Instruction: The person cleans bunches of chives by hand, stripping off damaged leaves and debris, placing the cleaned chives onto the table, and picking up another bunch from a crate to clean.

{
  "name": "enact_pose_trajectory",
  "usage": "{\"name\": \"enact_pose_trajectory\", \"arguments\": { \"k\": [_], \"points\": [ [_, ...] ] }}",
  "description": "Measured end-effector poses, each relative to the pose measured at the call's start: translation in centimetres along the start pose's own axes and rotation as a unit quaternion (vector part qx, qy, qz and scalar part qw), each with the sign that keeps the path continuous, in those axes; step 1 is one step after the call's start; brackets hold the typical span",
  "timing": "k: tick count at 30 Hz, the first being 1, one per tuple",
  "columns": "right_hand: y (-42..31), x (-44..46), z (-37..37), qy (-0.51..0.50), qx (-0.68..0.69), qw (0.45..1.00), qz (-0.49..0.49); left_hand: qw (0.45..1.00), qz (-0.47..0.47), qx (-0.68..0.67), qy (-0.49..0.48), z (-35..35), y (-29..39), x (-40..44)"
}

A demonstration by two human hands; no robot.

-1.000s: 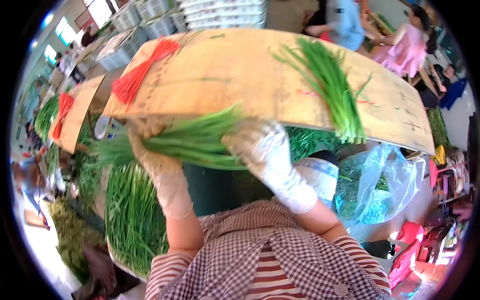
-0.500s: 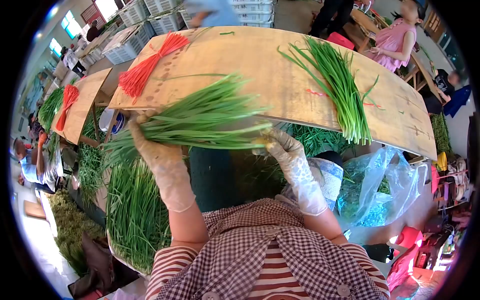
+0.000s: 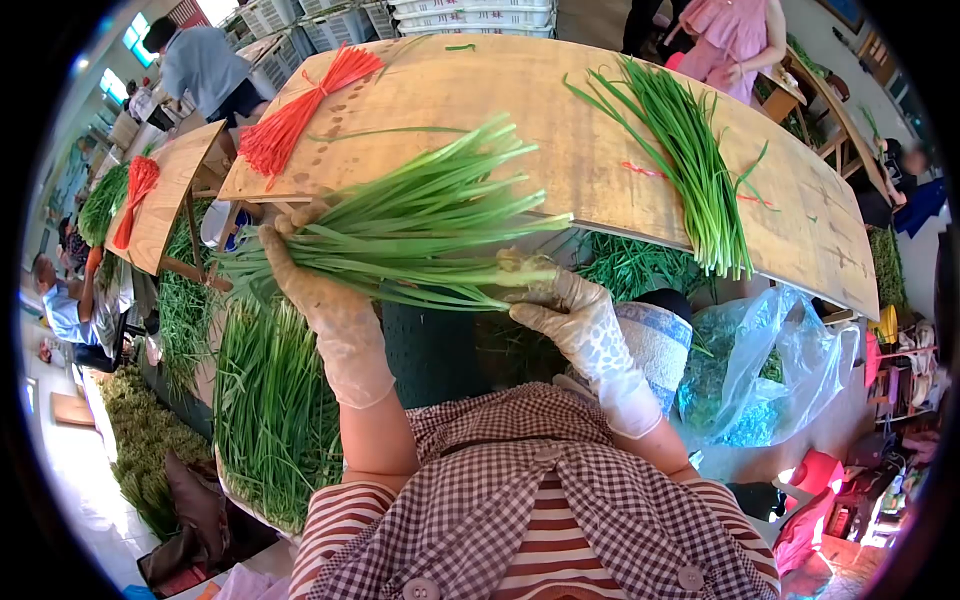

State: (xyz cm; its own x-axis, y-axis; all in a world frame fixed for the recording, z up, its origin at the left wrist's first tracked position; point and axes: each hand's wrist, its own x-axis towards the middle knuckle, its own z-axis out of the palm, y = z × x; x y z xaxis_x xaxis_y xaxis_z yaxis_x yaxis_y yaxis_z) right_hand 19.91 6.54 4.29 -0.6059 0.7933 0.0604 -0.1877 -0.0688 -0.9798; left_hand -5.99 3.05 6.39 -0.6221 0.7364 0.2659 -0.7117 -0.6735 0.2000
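A loose bunch of garlic chives (image 3: 410,235) lies across my gloved left hand (image 3: 318,280), whose thumb and fingers wrap round its leafy side. At the pale stem ends on the right, my gloved right hand (image 3: 570,310) pinches some of the stalks between thumb and fingers. The bunch is held just in front of the wooden table's near edge. On that table (image 3: 500,90) lies another bunch of chives (image 3: 690,170), with red ties (image 3: 640,169) by it. A bundle of red ties (image 3: 310,112) rests at the table's left end.
Loose chives (image 3: 275,420) fill a container at my lower left. A clear plastic bag (image 3: 770,370) hangs at the right. Another small table (image 3: 180,190) stands left, with more red ties (image 3: 136,195). White crates (image 3: 475,18) and people are beyond.
My right hand has moved slightly down and turned at the stem ends; the bunch looks more spread. The person in grey-blue has gone left, and the one in pink has shifted.
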Motion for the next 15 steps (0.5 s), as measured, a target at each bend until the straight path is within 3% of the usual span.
{"name": "enact_pose_trajectory", "arguments": {
  "k": [2, 4, 7, 10, 11, 15],
  "points": [
    [0.3, 0.0, 0.0, 0.015, -0.006, 1.000, 0.019, 0.993, -0.071, -0.084, -0.048, -0.8, 0.4, 0.2],
    [0.8, 0.2, -0.3, 0.015, -0.063, 0.997, 0.043, 0.994, -0.062, -0.078, -0.051, -1.1, 0.3, 0.3],
    [0.2, 0.2, 0.2, 0.013, -0.003, 0.994, 0.110, 0.998, -0.020, -0.046, -0.033, -0.5, -0.2, -0.1],
    [1.0, 1.3, -0.6, -0.042, -0.133, 0.979, 0.149, 0.998, -0.017, -0.049, -0.026, 0.0, -0.3, -0.3],
    [1.1, 1.2, -0.3, -0.020, 0.002, 0.989, 0.148, 0.998, -0.016, -0.048, -0.025, -0.1, -0.3, -0.4],
    [1.0, 0.8, -0.5, 0.007, -0.107, 0.990, 0.088, 0.995, -0.030, -0.096, -0.012, -0.4, 0.2, -0.6]
  ]
}}
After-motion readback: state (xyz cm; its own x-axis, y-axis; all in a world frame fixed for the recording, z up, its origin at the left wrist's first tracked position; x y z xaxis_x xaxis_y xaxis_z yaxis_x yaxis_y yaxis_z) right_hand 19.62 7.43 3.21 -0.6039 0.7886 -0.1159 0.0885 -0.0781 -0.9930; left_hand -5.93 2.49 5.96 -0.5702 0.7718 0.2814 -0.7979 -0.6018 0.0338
